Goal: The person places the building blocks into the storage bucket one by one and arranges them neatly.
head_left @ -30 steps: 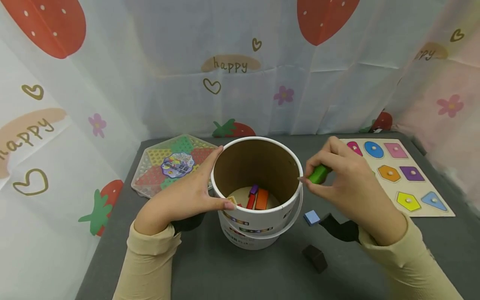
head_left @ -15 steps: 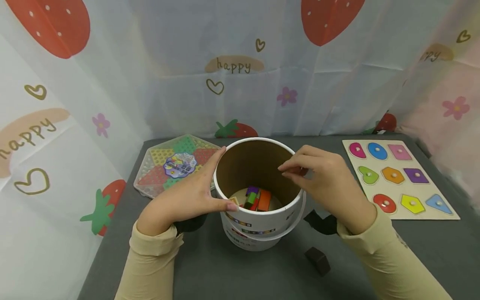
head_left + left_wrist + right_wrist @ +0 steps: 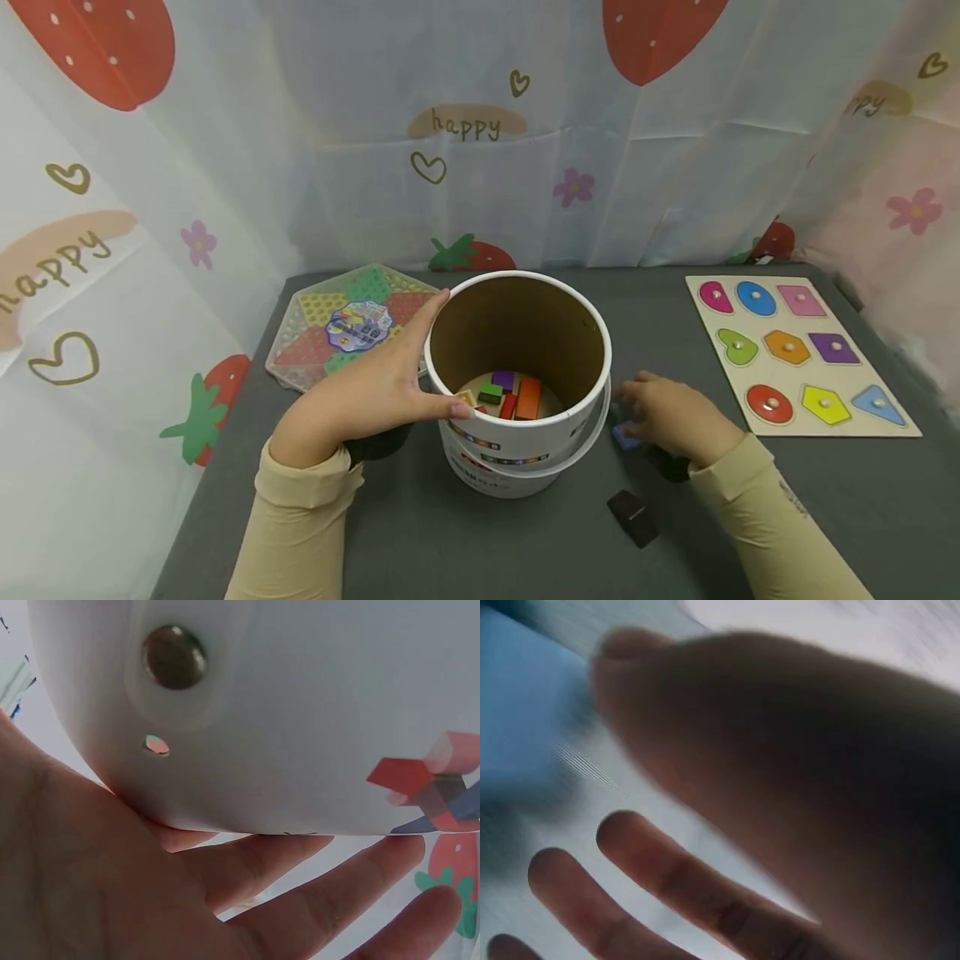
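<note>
A white bucket [image 3: 517, 321] with a brown inside stands mid-table. My left hand [image 3: 375, 379] holds it by the left side, thumb over the front rim and fingers spread along the outer wall, as the left wrist view shows. On the bucket's floor lie an orange block [image 3: 528, 398], a green block [image 3: 491, 393], a purple block [image 3: 503, 380] and a red block [image 3: 507, 407]. Right of the bucket, my right hand [image 3: 682, 417] reaches down over a blue block [image 3: 626, 436]. In the right wrist view its fingers are apart, and the blue block [image 3: 521, 712] lies beyond the thumb tip.
A dark block [image 3: 633, 517] lies on the grey table in front of my right hand. A board of knobbed shape pieces [image 3: 798, 358] sits at the right. A hexagonal clear case [image 3: 307, 312] is behind my left hand. Printed curtains [image 3: 645, 183] surround the table.
The green block went from my right hand into the bucket. My right hand then moved right and down to the blue block. My left hand stayed on the bucket.
</note>
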